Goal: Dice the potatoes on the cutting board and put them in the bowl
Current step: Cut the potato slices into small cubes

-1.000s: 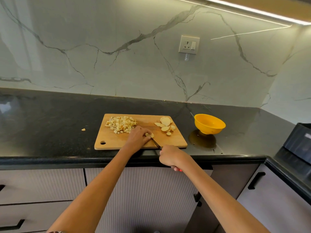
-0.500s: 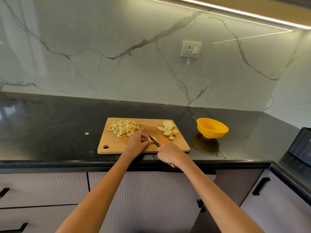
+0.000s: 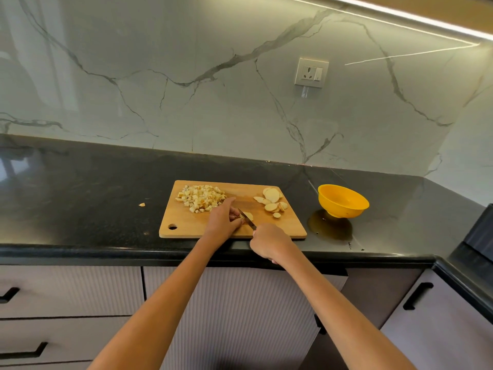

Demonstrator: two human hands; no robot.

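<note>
Dicing is underway: the left hand (image 3: 222,220) pins a potato slice (image 3: 248,216) with curled fingers at the wooden cutting board's (image 3: 186,225) centre, while the right hand (image 3: 269,243) wraps around the knife (image 3: 247,220). Diced cubes (image 3: 201,197) lie at 10 o'clock, uncut slices (image 3: 272,201) at 2. The yellow bowl (image 3: 344,206), at 3, looks empty. Next, I'd judge, come short cuts kept clear of the fingertips.

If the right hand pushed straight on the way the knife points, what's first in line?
Most likely the left hand: the knife in the right hand points up-left across the potato slice that its fingertips hold. Beyond lies the diced potato pile. Depth is hard to judge.
</note>
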